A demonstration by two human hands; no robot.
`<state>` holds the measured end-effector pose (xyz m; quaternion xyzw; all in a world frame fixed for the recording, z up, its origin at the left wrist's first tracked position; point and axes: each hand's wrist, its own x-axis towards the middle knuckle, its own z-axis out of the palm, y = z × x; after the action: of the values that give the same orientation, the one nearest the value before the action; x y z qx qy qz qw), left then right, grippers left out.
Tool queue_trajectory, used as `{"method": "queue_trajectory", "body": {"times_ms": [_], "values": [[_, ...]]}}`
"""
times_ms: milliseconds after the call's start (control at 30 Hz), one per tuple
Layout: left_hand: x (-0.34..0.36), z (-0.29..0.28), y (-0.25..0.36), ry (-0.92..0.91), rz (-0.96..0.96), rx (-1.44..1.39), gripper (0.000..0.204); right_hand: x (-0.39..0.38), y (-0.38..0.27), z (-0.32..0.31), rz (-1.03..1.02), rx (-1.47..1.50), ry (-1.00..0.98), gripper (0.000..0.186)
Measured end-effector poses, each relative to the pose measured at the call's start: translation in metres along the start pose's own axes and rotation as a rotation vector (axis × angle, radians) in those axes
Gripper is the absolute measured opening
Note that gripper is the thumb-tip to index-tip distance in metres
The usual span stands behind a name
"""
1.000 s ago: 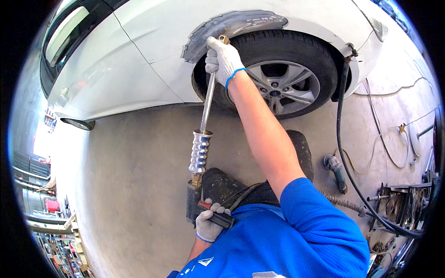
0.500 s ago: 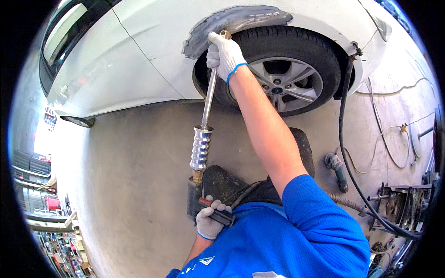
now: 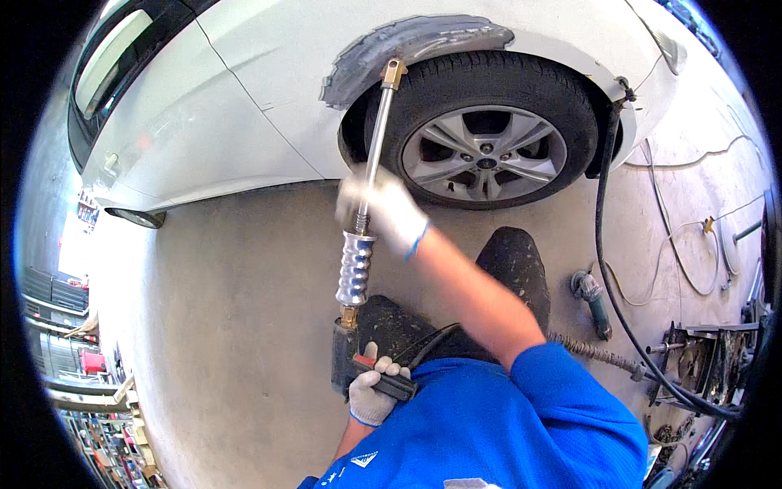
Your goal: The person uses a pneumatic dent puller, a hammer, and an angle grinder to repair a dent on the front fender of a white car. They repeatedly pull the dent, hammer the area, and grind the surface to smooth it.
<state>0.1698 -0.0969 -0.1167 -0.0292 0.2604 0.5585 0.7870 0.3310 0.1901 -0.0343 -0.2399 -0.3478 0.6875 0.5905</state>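
A slide-hammer dent puller spans from the car's wheel arch down to my lap. Its black pistol handle (image 3: 345,363), with a red trigger, is gripped by my gloved left hand (image 3: 372,397). Above the handle sits the ribbed chrome sliding weight (image 3: 355,269), on a long steel shaft (image 3: 376,143). The brass-coloured tip (image 3: 393,73) meets the lower edge of the bare grey patch (image 3: 415,45) over the wheel. My gloved right hand (image 3: 383,208) is at the shaft, just above the weight. Motion smears its fingers, so its grip is unclear.
The white car (image 3: 212,114) fills the far side, with its tyre and alloy wheel (image 3: 486,161) at the arch. A thick black cable (image 3: 604,204) is clamped right of the wheel. An angle grinder (image 3: 593,306) lies on the floor among hoses. Metal tools (image 3: 709,359) crowd the right edge.
My right hand has left the puller's tip at the arch and moved down along the shaft toward the sliding weight. My left hand keeps its hold on the handle.
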Motion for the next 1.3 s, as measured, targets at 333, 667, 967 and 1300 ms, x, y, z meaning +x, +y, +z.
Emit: {"method": "queue_trajectory", "body": {"times_ms": [333, 667, 967, 1300], "values": [[0.002, 0.004, 0.003, 0.032, 0.001, 0.035, 0.049, 0.052, -0.06, -0.012, 0.123, 0.111, -0.051, 0.015], [-0.003, -0.002, 0.004, 0.047, -0.006, 0.019, 0.048, 0.056, -0.064, -0.003, -0.075, 0.044, 0.132, 0.017], [0.003, -0.006, 0.006, -0.025, -0.025, -0.026, 0.049, 0.123, -0.088, -0.041, 0.121, 0.988, -0.651, 0.049], [-0.006, -0.016, 0.002, 0.041, -0.014, -0.119, 0.049, 0.095, -0.099, -0.01, -0.04, 0.189, 0.348, 0.029]]}}
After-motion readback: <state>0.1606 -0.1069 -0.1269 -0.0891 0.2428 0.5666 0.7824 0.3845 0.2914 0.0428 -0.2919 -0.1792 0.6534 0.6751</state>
